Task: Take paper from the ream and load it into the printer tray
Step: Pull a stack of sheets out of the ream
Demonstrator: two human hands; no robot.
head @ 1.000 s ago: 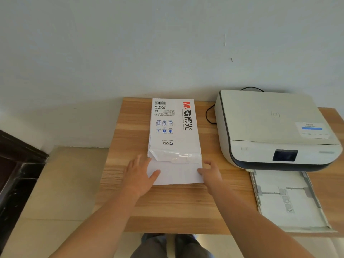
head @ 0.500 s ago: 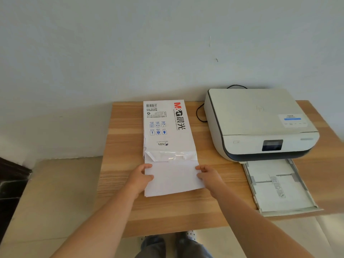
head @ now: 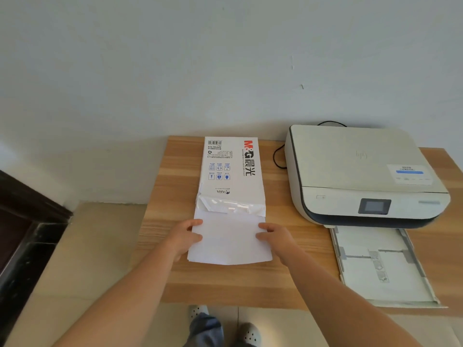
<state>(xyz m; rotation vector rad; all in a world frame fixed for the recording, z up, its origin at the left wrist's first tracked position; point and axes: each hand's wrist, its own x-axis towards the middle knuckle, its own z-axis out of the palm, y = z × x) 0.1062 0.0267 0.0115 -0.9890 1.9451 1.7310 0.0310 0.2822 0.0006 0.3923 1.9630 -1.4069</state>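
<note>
— What does the paper look like?

— A plain white stack of paper, sticking partway out of the torn open end of the ream on the table, near edge bowed.

— And your grip?

— My left hand pinches its left edge, my right hand its right.

— The tray?

— The printer tray lies pulled out below the printer, to the right.

I see wood counter against pale wall, black cable on it, tiled floor, dark cabinet far left.
</note>
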